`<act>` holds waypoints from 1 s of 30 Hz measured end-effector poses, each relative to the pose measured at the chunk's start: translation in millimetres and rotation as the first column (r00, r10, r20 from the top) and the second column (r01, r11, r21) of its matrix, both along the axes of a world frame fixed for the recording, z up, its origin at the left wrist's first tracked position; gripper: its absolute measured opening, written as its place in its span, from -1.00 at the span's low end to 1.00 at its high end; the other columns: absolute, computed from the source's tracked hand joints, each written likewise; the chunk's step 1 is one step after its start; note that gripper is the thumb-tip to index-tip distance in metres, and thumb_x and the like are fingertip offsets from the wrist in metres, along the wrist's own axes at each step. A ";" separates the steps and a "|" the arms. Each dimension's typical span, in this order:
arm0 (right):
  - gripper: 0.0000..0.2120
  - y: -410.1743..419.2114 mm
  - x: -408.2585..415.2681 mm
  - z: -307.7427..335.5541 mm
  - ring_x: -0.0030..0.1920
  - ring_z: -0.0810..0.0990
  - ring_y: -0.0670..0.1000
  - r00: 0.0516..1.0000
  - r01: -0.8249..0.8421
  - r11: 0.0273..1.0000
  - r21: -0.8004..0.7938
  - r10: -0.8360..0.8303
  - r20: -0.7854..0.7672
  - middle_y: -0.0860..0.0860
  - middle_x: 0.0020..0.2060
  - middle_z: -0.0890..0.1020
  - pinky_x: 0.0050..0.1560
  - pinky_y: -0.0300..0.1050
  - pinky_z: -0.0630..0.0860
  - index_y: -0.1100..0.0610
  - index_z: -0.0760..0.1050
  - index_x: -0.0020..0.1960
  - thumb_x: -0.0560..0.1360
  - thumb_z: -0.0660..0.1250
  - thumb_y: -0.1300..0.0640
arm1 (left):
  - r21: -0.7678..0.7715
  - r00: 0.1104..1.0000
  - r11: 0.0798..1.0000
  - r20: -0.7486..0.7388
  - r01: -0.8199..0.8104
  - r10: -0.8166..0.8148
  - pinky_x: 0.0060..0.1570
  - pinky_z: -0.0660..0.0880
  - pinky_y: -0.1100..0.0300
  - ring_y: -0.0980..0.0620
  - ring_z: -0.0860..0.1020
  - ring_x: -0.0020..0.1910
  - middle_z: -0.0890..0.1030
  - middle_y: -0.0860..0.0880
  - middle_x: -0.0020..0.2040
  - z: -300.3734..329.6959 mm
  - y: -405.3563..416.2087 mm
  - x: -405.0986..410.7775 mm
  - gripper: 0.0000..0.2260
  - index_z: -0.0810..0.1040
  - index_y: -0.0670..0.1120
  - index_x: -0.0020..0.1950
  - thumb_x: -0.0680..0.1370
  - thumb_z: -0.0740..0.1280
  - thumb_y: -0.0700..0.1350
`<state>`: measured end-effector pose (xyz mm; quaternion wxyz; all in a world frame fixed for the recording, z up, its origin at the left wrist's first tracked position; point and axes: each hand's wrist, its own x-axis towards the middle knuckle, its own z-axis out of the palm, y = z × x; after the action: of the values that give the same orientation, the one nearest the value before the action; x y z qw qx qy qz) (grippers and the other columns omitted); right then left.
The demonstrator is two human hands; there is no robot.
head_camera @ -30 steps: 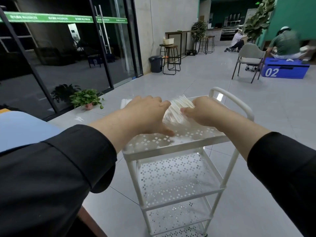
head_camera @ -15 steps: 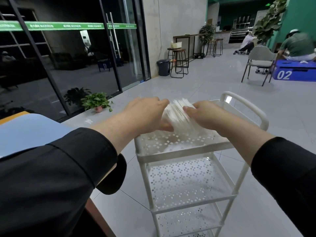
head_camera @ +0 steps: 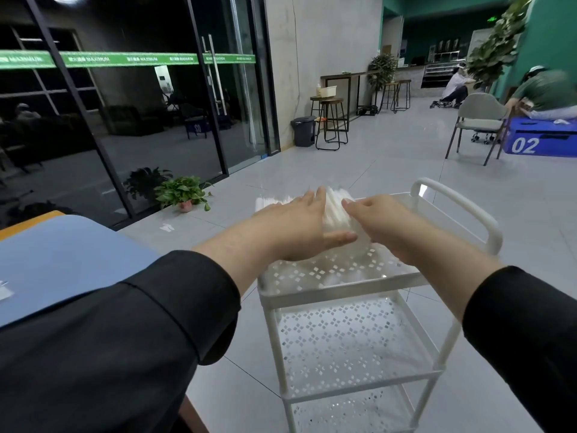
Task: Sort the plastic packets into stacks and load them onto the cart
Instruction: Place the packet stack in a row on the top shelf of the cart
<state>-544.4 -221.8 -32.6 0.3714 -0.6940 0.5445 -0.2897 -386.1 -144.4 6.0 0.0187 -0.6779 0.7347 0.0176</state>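
1. head view: a stack of plastic packets [head_camera: 335, 210] standing on the top shelf of the white cart [head_camera: 343, 284], toward the far side, pressed between two hands.
2. left hand [head_camera: 299, 228] flat against the left face of the stack, fingers straight and together, thumb stretched along the near edge; pressing, not curled round anything.
3. right hand [head_camera: 379, 221] against the right face, fingers bent over the stack's top edge; firm grip or mere steadying, cannot tell.
4. judged progress: one stack loaded and being squared up on the top shelf; a blurred pale shape behind the left hand, possibly more packets, too unclear to say.
5. middle and bottom shelves showing only perforated metal, so plenty of room left.
6. blue table [head_camera: 62, 260] at near left, cropped; remaining unsorted packets not visible, so the amount left cannot be judged.
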 end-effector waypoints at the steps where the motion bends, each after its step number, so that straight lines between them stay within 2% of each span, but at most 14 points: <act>1: -0.53 -0.6 -0.4 -0.8 -0.11 0.58 0.11 0.998 -0.026 0.999 0.037 0.024 0.054 0.06 -0.10 0.62 0.01 -0.02 0.49 0.17 0.60 0.19 0.62 0.20 -0.21 | -0.030 0.998 0.999 -0.052 -0.020 0.019 0.59 0.04 -0.08 0.02 -0.06 0.65 -0.17 -0.02 0.68 -1.9 -2.7 -2.4 -0.09 -0.23 -0.07 0.66 0.55 0.00 0.48; 3: -0.50 -0.2 -0.9 -0.8 0.06 0.64 0.17 0.988 -0.041 0.996 0.083 0.028 0.150 0.03 0.09 0.66 0.22 0.05 0.53 0.09 0.58 0.28 0.58 0.19 -0.25 | -0.092 0.988 0.995 -0.152 -0.035 0.021 0.61 -0.02 -0.11 0.02 -0.10 0.65 -0.20 -0.04 0.67 -5.0 -8.9 -8.9 -0.16 -0.21 -0.07 0.66 0.58 -0.09 0.44; 4: -0.44 0.8 -1.2 -0.1 0.09 0.65 0.16 0.983 -0.024 0.995 0.097 0.006 0.182 0.03 0.13 0.66 0.26 0.12 0.53 0.04 0.55 0.33 0.54 0.19 -0.31 | -0.105 0.982 0.994 -0.186 -0.027 0.007 0.61 -0.02 -0.11 0.02 -0.11 0.65 -0.19 -0.04 0.67 -6.4 -11.5 -13.3 -0.20 -0.19 -0.06 0.67 0.60 -0.12 0.42; 6: -0.31 -1.7 -3.8 -0.8 0.06 0.67 0.15 0.970 0.010 0.994 0.110 -0.036 0.242 0.06 0.07 0.68 0.24 0.18 0.55 0.04 0.55 0.30 0.45 0.17 -0.45 | -0.096 0.978 0.995 -0.205 0.007 -0.027 0.61 -0.03 -0.11 0.04 -0.10 0.65 -0.15 -0.02 0.68 -8.9 -14.6 -21.4 -0.26 -0.14 -0.04 0.67 0.63 -0.14 0.38; 7: -0.34 -2.0 -5.2 -0.8 0.05 0.68 0.16 0.958 0.000 0.993 0.122 -0.035 0.285 0.09 0.04 0.69 0.23 0.19 0.57 0.07 0.56 0.27 0.48 0.16 -0.43 | -0.094 0.980 0.995 -0.196 0.022 -0.040 0.60 -0.03 -0.12 0.05 -0.10 0.65 -0.13 -0.01 0.68 -10.2 -15.4 -24.0 -0.26 -0.13 -0.04 0.68 0.63 -0.15 0.38; 9: -0.48 -3.0 -9.6 -1.0 0.08 0.68 0.17 0.930 -0.030 0.990 0.140 -0.024 0.367 0.17 0.06 0.69 0.21 0.13 0.59 0.14 0.58 0.22 0.63 0.13 -0.26 | -0.108 0.987 0.993 -0.150 0.045 -0.061 0.60 -0.02 -0.13 0.05 -0.09 0.65 -0.11 0.00 0.68 -13.0 -16.7 -25.8 -0.21 -0.11 -0.04 0.68 0.59 -0.15 0.43; 11: -0.52 -3.4 -15.7 -1.3 0.03 0.70 0.14 0.914 -0.036 0.988 0.150 -0.028 0.404 0.20 0.06 0.70 0.11 0.05 0.63 0.18 0.61 0.18 0.68 0.10 -0.16 | -0.120 0.994 0.991 -0.087 0.060 -0.071 0.60 -0.03 -0.13 0.05 -0.09 0.65 -0.11 0.01 0.68 -16.5 -17.3 -26.1 -0.17 -0.10 -0.04 0.68 0.56 -0.13 0.46; 13: -0.51 -3.4 -19.4 -0.8 -0.04 0.68 0.13 0.910 -0.063 0.988 0.145 -0.003 0.414 0.18 0.02 0.72 0.10 0.04 0.60 0.17 0.64 0.15 0.70 0.06 -0.14 | -0.134 0.996 0.988 -0.036 0.075 -0.081 0.59 -0.02 -0.15 0.04 -0.07 0.65 -0.10 0.00 0.68 -19.1 -18.5 -27.2 -0.18 -0.08 -0.02 0.68 0.57 -0.12 0.46; 17: -0.46 -1.1 -22.2 2.3 -0.02 0.69 0.09 0.909 -0.090 0.990 0.109 0.037 0.414 0.13 -0.01 0.74 0.07 -0.03 0.59 0.19 0.66 0.10 0.71 0.03 -0.14 | -0.190 0.996 0.977 0.018 0.091 -0.089 0.57 0.08 -0.15 0.00 0.00 0.65 -0.04 -0.04 0.68 -18.5 -21.8 -26.6 -0.26 -0.01 -0.03 0.67 0.62 -0.12 0.38; 20: -0.47 -0.7 -23.5 1.3 0.08 0.69 0.08 0.913 -0.088 0.993 0.082 0.048 0.404 0.08 0.01 0.74 0.22 0.02 0.57 0.18 0.63 0.11 0.69 0.04 -0.18 | -0.218 0.992 0.968 0.031 0.127 -0.123 0.58 0.09 -0.11 0.01 -0.01 0.65 -0.06 -0.03 0.68 -20.4 -20.7 -23.8 -0.27 -0.07 -0.03 0.67 0.63 -0.10 0.37; 24: -0.46 3.2 -25.6 0.8 0.10 0.69 0.09 0.922 -0.153 0.987 0.058 0.121 0.367 0.03 0.05 0.73 0.22 0.04 0.57 0.15 0.64 0.17 0.70 0.02 -0.19 | -0.192 0.987 0.970 0.087 0.148 -0.134 0.57 0.10 -0.13 -0.02 0.03 0.64 0.00 -0.04 0.68 -22.1 -22.6 -23.9 -0.31 -0.02 -0.03 0.67 0.65 -0.12 0.34; 27: -0.42 4.3 -26.6 0.4 0.12 0.68 0.16 0.919 -0.163 0.985 0.050 0.133 0.371 0.07 0.00 0.74 0.27 0.14 0.55 0.17 0.67 0.12 0.70 0.00 -0.19 | -0.183 0.988 0.973 0.099 0.138 -0.121 0.56 0.10 -0.13 -0.03 0.04 0.64 0.02 -0.07 0.68 -19.5 -24.2 -21.1 -0.34 0.02 -0.04 0.66 0.66 -0.10 0.31; 30: -0.43 2.4 -27.6 -0.7 0.10 0.69 0.12 0.932 -0.144 0.989 0.030 0.125 0.341 0.04 -0.03 0.75 0.30 0.17 0.53 0.16 0.68 0.09 0.69 0.02 -0.20 | -0.156 0.987 0.978 0.108 0.137 -0.121 0.57 0.08 -0.12 -0.02 0.01 0.65 -0.03 -0.05 0.68 -18.8 -22.6 -18.2 -0.31 -0.02 -0.04 0.67 0.66 -0.10 0.33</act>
<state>-572.0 -219.4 -33.3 0.4971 -0.6592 0.4317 -0.3633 -404.3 -167.0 -12.8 0.0004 -0.6280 0.7744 -0.0771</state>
